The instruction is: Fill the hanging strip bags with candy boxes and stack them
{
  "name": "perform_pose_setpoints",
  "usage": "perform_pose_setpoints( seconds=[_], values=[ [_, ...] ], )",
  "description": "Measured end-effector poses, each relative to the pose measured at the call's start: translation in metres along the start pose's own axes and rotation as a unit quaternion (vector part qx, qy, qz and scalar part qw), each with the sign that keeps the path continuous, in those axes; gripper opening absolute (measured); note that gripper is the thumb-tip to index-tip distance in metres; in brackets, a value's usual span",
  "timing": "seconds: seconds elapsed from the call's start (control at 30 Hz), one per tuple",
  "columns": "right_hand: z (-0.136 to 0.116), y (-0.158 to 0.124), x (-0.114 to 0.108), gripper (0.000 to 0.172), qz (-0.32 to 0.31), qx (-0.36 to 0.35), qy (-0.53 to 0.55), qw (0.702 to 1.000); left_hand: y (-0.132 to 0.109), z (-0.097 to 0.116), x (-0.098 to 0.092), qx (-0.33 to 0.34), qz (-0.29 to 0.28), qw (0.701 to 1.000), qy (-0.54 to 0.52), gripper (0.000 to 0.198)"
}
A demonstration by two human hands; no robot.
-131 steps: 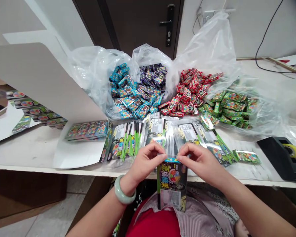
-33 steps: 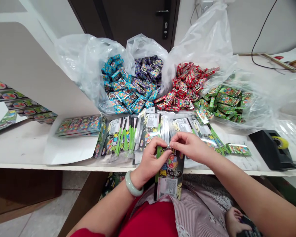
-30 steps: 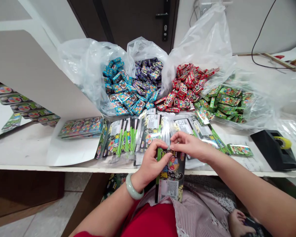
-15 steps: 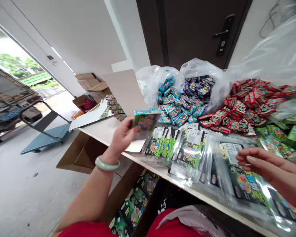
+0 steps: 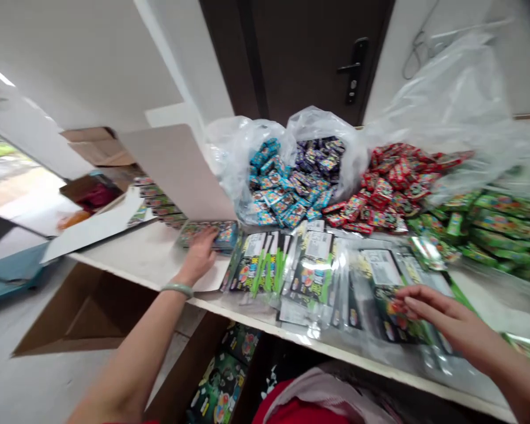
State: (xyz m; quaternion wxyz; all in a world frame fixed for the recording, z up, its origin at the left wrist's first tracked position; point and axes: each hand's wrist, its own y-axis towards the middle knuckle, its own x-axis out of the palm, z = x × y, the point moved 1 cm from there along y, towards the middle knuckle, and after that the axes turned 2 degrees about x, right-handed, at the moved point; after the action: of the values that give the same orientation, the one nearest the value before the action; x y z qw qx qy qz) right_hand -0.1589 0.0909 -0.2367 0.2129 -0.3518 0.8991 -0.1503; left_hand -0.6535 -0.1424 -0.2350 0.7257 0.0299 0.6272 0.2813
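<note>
Basically, left hand (image 5: 198, 257) fingers open on candy packs (image 5: 208, 234), right hand (image 5: 441, 315) fingers half-curled on sleeved card (image 5: 393, 312).

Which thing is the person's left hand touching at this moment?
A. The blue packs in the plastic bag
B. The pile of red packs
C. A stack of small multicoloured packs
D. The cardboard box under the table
C. The fingers of the left hand lie on the stack of small multicoloured packs.
</note>
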Motion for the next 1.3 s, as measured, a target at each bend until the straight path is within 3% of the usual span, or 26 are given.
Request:
perform_pose_setpoints(
  seconds=[0.07, 0.13, 0.23, 0.3, 0.4, 0.47, 0.57, 0.7, 0.77, 0.87, 0.93, 1.07, 1.13, 1.23, 1.27, 1.3],
  values=[
    [0.003, 0.009, -0.009, 0.037, 0.074, -0.04, -0.086, 0.993, 0.005, 0.028, 0.003, 0.01, 0.047, 0.999, -0.022, 0.044],
    [0.004, 0.02, -0.014, 0.044, 0.17, -0.075, -0.208, 0.96, 0.01, 0.078, 0.011, 0.049, 0.085, 0.992, -0.073, 0.043],
    [-0.001, 0.031, -0.003, 0.063, 0.204, -0.101, -0.366, 0.902, 0.008, 0.179, 0.034, 0.193, -0.074, 0.962, -0.181, 0.035],
    [-0.006, 0.034, 0.011, 0.079, 0.198, -0.088, -0.422, 0.88, 0.003, 0.242, 0.052, 0.264, -0.174, 0.935, -0.164, 0.041],
    [-0.012, 0.034, 0.03, 0.088, 0.209, -0.068, -0.431, 0.875, -0.001, 0.299, 0.076, 0.288, -0.268, 0.911, -0.122, 0.059],
    [-0.011, 0.036, 0.033, 0.082, 0.227, -0.067, -0.368, 0.899, -0.001, 0.311, 0.085, 0.277, -0.298, 0.908, -0.104, 0.065],
    [-0.005, 0.045, 0.02, 0.069, 0.254, -0.054, -0.184, 0.948, 0.001, 0.308, 0.087, 0.257, -0.322, 0.904, -0.11, 0.064],
    [0.0, 0.049, -0.011, 0.027, 0.235, -0.05, -0.04, 0.97, 0.006, 0.298, 0.082, 0.181, -0.296, 0.906, -0.242, 0.066],
    [0.0, 0.047, -0.021, 0.027, 0.219, -0.067, 0.023, 0.973, 0.014, 0.296, 0.081, 0.097, -0.243, 0.902, -0.344, 0.065],
    [-0.001, 0.047, -0.021, 0.036, 0.207, -0.085, 0.1, 0.97, 0.031, 0.298, 0.086, -0.005, -0.192, 0.864, -0.466, 0.063],
    [-0.001, 0.051, -0.014, 0.037, 0.211, -0.089, 0.127, 0.965, 0.043, 0.299, 0.09, -0.031, -0.182, 0.851, -0.492, 0.062],
    [-0.001, 0.05, -0.003, 0.04, 0.235, -0.101, 0.173, 0.951, 0.052, 0.3, 0.091, -0.075, -0.138, 0.853, -0.498, 0.064],
    [-0.005, 0.042, 0.002, 0.043, 0.236, -0.113, 0.205, 0.943, 0.049, 0.307, 0.086, -0.098, -0.154, 0.808, -0.56, 0.065],
    [-0.02, 0.024, 0.012, 0.04, 0.187, -0.155, 0.219, 0.945, 0.042, 0.325, 0.072, -0.122, -0.195, 0.693, -0.683, 0.059],
    [-0.026, 0.017, 0.014, 0.037, 0.181, -0.181, 0.202, 0.945, 0.041, 0.33, 0.065, -0.124, -0.189, 0.67, -0.707, 0.054],
    [-0.033, 0.01, 0.015, 0.033, 0.203, -0.215, 0.172, 0.94, 0.041, 0.334, 0.057, -0.124, -0.172, 0.666, -0.715, 0.047]
  ],
)
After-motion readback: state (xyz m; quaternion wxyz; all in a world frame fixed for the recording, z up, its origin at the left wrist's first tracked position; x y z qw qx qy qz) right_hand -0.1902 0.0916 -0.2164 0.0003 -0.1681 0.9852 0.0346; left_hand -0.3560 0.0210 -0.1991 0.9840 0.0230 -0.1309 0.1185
